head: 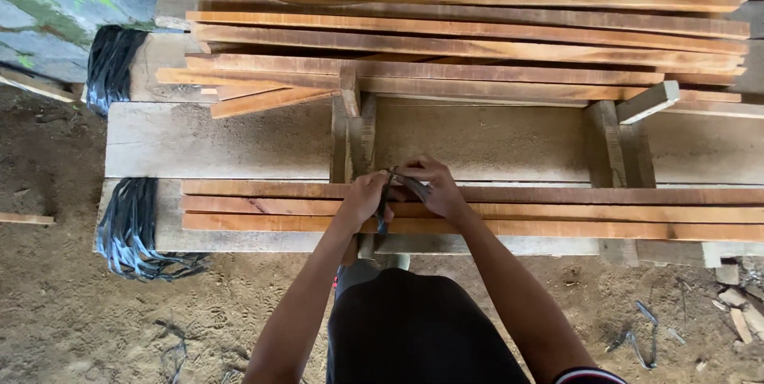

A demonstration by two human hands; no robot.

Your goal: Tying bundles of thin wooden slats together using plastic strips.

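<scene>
1. The left hand and right hand meet over a bundle of thin wooden slats lying along the front of the plank worktop.
2. Both hands' fingers are pinched together on a dark strap — it wraps down across the slats between them.
3. A larger stack of slats lies behind; a hank of black straps hangs off the worktop's left end, above the dirt floor.
</scene>
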